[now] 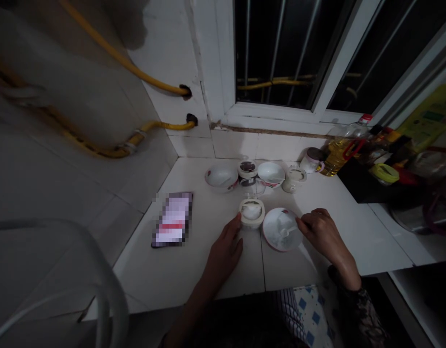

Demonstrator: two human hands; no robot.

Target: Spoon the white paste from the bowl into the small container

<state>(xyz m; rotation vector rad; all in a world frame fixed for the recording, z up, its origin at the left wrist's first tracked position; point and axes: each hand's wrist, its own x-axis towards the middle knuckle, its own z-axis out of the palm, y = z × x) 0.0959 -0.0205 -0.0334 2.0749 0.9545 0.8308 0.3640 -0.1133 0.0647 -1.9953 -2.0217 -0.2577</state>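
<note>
My left hand [225,246] rests on the counter, its fingertips against the left side of a small jar [252,221]. Fingers and thumb are apart rather than wrapped round it. The jar's clear lid [252,187] is tipped back, and white powder or grains [251,210] show inside. To the right stands a white bowl [271,238] with some white powder in it. My right hand [319,233] is closed on the handle end of a small pale spoon [289,231], whose head is down inside the bowl.
Behind are two more bowls [220,182] [271,170], a dark-filled jar [247,168] and a pale jar [295,178]. A lit phone [172,220] lies left. An oil bottle [335,153] and other condiments crowd the right back. Yellow pipes [125,150] run along the left wall.
</note>
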